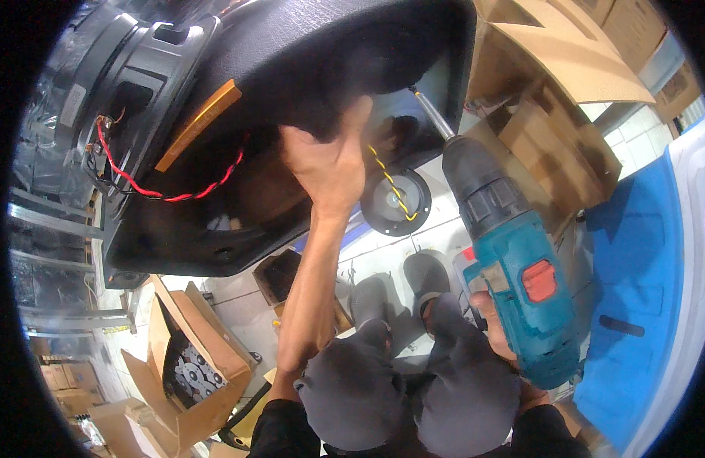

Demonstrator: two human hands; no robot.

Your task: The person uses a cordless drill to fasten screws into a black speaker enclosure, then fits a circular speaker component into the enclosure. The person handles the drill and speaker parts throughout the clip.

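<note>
Black speaker box (314, 30) fills the top; the left hand (329, 168), thumb spread, meets it, whether gripping I cannot tell. The right hand (490, 320) curls around a teal drill (513, 256), bit (435, 114) toward the box.

Open cardboard box (215, 343), lower left, held grey disc-shaped parts (192, 375). Brown cartons (69, 375) stood at far left, below metal rails (55, 217). Large open carton (570, 153), flap raised, occupied the upper right. Blue panel (635, 252), white-edged, stood at right. White tiled floor (438, 238) lay beneath.
</note>
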